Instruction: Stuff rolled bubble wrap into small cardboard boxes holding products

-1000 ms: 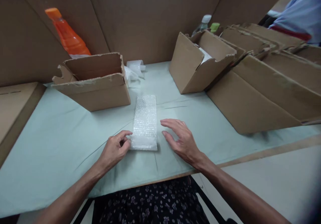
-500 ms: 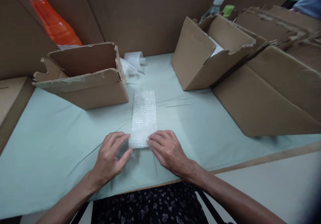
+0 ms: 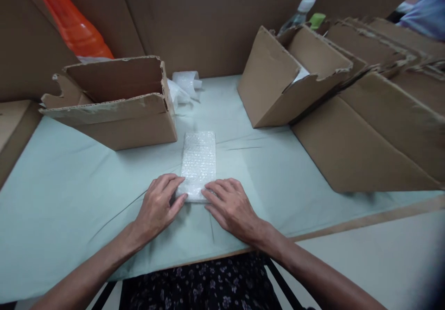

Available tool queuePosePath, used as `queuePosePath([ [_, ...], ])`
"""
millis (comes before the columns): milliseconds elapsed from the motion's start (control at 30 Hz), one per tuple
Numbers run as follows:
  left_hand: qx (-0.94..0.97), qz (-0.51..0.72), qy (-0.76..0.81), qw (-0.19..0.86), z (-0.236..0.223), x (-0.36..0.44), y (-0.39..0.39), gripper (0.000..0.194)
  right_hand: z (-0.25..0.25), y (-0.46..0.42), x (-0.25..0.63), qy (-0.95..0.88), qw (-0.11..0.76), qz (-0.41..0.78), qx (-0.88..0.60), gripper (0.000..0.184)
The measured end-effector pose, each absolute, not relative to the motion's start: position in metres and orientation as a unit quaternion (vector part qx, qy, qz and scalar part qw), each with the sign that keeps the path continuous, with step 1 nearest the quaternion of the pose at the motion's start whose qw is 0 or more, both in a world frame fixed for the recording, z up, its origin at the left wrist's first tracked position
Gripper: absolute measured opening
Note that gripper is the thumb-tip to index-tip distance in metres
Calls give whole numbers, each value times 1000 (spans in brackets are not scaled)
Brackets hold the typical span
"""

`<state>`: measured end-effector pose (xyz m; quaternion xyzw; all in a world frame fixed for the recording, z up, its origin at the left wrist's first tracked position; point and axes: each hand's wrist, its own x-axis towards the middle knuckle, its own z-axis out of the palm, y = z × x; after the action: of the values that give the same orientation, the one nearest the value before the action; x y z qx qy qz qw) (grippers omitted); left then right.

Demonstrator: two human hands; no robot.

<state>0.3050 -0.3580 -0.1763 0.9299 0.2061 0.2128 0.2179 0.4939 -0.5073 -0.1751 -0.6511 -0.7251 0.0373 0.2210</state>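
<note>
A strip of bubble wrap (image 3: 199, 155) lies flat on the pale green cloth (image 3: 69, 199) covering the table, its short near end toward the person and its length running away from them. The left hand (image 3: 156, 205) is at the strip's near left corner, forefinger and thumb tips touching the wrap with a gap showing between them; whether they pinch an edge cannot be told. The right hand (image 3: 232, 208) lies over the near right corner, its fingers close together with their tips on the wrap; its grip underneath is hidden. Beyond the strip, to the left, stands an open carton (image 3: 128, 129), with a curled piece of bubble wrap (image 3: 186, 80) just beside its far right corner. An orange bottle (image 3: 76, 29) tilts behind the carton. To the right are a smaller open box (image 3: 259, 87) and a larger box (image 3: 375, 148), with a white-capped clear bottle (image 3: 295, 18) behind. A brown cardboard wall (image 3: 194, 22) closes off the back, and blue clothing (image 3: 427, 13) shows at the upper right.
</note>
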Motion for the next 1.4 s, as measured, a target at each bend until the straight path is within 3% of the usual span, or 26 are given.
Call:
queuePosePath([
  [100, 941, 218, 149, 214, -173, 299, -363, 39, -179, -502, 495, -702, 264, 73, -657, 20],
  [267, 928, 189, 140, 289, -172, 291, -364, 35, -172, -514, 497, -672, 309, 125, -661, 24],
  [433, 931, 181, 206, 242, -179, 304, -357, 33, -167, -515, 493, -709, 238, 10, -664, 29],
  [533, 932, 202, 209, 217, -179, 310, -357, 31, -171, -504, 492, -731, 186, 15, -656, 26],
  [600, 927, 219, 204, 228, -176, 306, -359, 32, -175, -497, 494, -724, 197, 30, -660, 21],
  [733, 863, 231, 308, 326, -168, 284, -367, 37, -179, -496, 497, -685, 273, 88, -669, 21],
  [867, 694, 206, 403, 560, -164, 270, -380, 52, -172, -499, 494, -634, 322, 169, -683, 26],
  [967, 569, 176, 409, 692, -164, 276, -388, 73, -164, -496, 488, -604, 326, 238, -687, 27],
  [1167, 509, 173, 424, 729, -166, 293, -385, 96, -159, -488, 482, -584, 275, 288, -707, 27],
  [1400, 462, 201, 439, 744, -172, 295, -384, 89, -164, -488, 476, -612, 306, 288, -670, 25],
])
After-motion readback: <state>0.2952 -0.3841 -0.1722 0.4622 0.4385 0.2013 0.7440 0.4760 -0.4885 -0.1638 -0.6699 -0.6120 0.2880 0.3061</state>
